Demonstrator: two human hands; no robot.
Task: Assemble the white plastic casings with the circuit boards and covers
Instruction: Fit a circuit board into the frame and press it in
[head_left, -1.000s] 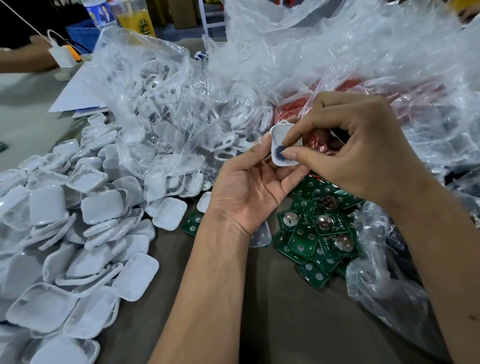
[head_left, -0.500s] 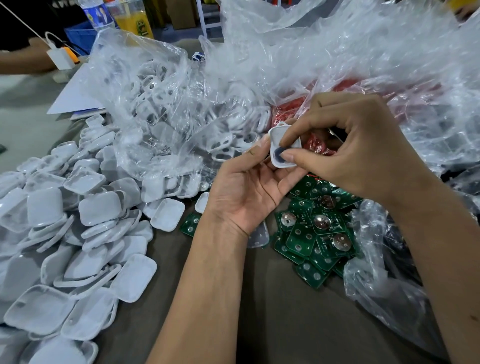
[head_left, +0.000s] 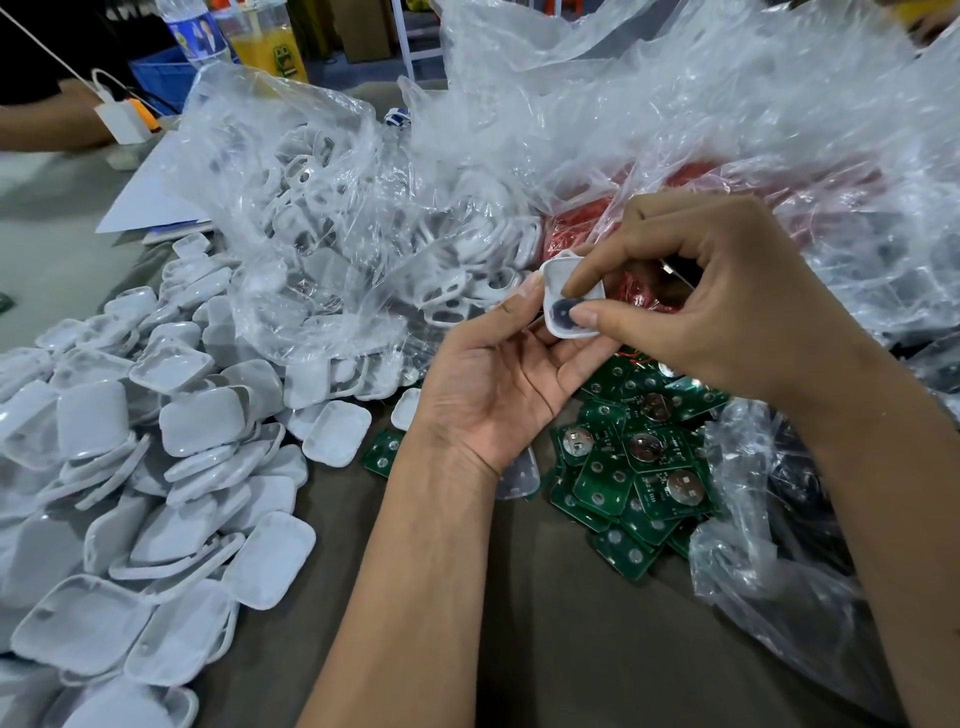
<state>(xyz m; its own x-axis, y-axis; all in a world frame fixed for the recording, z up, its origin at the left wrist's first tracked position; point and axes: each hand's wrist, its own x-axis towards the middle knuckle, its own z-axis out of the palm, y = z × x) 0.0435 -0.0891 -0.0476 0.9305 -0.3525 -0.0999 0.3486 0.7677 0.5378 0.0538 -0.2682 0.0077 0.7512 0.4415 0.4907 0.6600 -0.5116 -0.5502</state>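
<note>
My left hand (head_left: 498, 384) holds a small white plastic casing (head_left: 563, 283) up, palm toward me, its fingers curled behind the part. A dark round piece sits inside the casing. My right hand (head_left: 727, 306) comes in from the right, with index finger and thumb pressing into the casing's hollow. Green circuit boards (head_left: 639, 467) with round metal contacts lie heaped on the table just below my hands. A big pile of white covers (head_left: 156, 467) spreads over the left side.
A clear bag of white ring-shaped casings (head_left: 332, 208) lies behind the covers. Crumpled clear plastic (head_left: 701, 104) fills the back and right, with red parts (head_left: 587, 218) showing through it. Another person's arm (head_left: 47, 124), a white charger and drink bottles are at far left.
My hands have stayed put around the casing. The right index finger and thumb have shifted slightly on the casing.
</note>
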